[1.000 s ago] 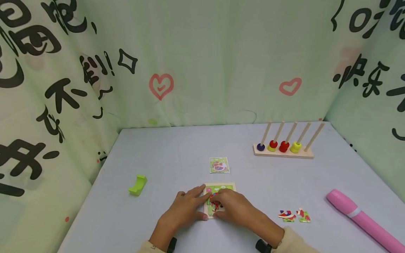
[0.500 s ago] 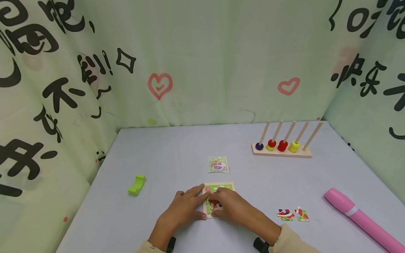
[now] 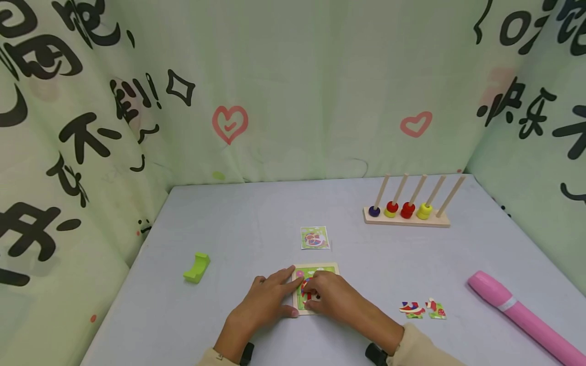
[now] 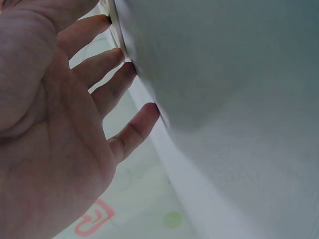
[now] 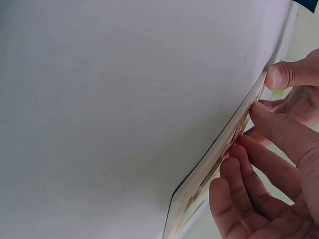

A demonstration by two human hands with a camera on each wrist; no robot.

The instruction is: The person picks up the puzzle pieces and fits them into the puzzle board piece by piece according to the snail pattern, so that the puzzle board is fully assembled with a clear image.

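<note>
A small wooden jigsaw puzzle board (image 3: 316, 267) with a pale frame and a colourful green picture lies flat near the front middle of the table. My left hand (image 3: 263, 300) rests along its left side, index fingertip over the picture and thumb at the lower left corner. In the left wrist view the other fingers (image 4: 139, 124) are spread, their tips down by the board's edge. My right hand (image 3: 336, 297) bends over the board, thumb and curled index finger on a red-and-blue puzzle piece (image 3: 306, 288), mostly covered by the fingers.
Two loose puzzle pieces (image 3: 412, 309) lie to the right, before a pink cylinder (image 3: 526, 315). A picture card (image 3: 315, 238) lies behind the board. A green curved block (image 3: 197, 268) sits at left; a peg stand with coloured beads (image 3: 406, 218) stands at back right.
The head view has shifted slightly, moving everything a little left in it. Both hands stay on the board, with only small movement of the right fingers over the picture.
</note>
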